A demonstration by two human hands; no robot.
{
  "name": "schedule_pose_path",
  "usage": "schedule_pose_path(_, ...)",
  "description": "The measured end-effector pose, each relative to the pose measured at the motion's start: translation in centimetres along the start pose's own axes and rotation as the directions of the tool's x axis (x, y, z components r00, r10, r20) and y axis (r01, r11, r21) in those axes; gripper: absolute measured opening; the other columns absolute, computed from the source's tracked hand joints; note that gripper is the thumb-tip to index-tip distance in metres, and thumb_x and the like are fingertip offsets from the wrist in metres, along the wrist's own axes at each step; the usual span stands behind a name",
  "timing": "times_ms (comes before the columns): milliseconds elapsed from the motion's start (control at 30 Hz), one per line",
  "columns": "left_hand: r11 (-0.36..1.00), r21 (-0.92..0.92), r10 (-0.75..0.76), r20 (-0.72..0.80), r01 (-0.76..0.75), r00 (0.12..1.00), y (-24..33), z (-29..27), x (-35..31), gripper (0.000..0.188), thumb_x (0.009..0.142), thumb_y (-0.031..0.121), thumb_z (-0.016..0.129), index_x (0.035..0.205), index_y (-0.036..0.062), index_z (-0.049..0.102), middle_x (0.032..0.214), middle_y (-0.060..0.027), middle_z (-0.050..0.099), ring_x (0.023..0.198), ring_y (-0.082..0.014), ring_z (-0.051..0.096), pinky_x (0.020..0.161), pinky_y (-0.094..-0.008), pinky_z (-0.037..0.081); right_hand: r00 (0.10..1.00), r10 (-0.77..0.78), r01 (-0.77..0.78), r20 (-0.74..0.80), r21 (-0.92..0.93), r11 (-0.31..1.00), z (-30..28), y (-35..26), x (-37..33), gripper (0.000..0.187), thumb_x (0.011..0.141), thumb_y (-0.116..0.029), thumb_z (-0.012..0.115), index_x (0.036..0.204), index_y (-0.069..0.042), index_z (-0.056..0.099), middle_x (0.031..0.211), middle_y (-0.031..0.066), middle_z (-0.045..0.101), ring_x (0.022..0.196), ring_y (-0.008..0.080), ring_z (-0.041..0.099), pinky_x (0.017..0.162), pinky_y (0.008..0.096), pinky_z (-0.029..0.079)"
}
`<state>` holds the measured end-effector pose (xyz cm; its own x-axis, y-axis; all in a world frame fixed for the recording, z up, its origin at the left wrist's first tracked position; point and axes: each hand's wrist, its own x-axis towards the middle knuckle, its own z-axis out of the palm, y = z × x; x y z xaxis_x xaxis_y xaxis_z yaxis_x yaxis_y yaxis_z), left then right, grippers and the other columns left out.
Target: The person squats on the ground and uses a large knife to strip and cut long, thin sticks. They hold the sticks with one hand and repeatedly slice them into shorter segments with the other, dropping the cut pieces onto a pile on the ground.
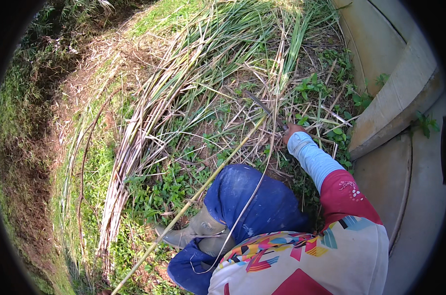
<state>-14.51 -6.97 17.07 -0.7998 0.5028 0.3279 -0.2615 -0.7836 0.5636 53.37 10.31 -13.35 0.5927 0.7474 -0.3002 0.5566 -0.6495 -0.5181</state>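
My right hand (pixel 292 132) is closed round the handle of a long-bladed knife (pixel 260 104). Its dark blade points up and left, crossing close to the far end of a long yellowish-green stalk (pixel 193 197). That stalk slants past my bent knee down to the lower left edge. There, a brownish sliver beside it may be my left hand (pixel 105 292), but its fingers are cut off by the picture's edge. A thin dry stem (pixel 255 194) curves over my blue trouser leg. Beyond my knees lies a big heap of long green and pale cut stalks (pixel 154 101).
Concrete wall panels (pixel 385 172) with a jutting post (pixel 397 105) stand close on my right. Low leafy weeds (pixel 166 184) and dry scraps cover the ground. A brown curved branch (pixel 83 172) lies left of the heap; a bushy strip (pixel 24 128) borders the far left.
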Motion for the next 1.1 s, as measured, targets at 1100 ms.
schedule_pose_path(1100,0.999,0.007,-0.045,0.03,0.045,0.999,-2.3,0.6,2.5,0.037,0.103,0.041,0.04,0.091,0.0106,0.057,0.065,-0.0031,0.049,0.055,-0.0175,0.044,0.06,-0.0388,0.047,0.886,-0.426,0.434,0.186,-0.008,0.901,-0.9,-0.5,-8.0,0.038,0.08,-0.019,0.065,0.117,-0.011,0.061,0.101,0.0168,0.069,0.098,0.0399,0.067,0.086,0.0486,0.055)
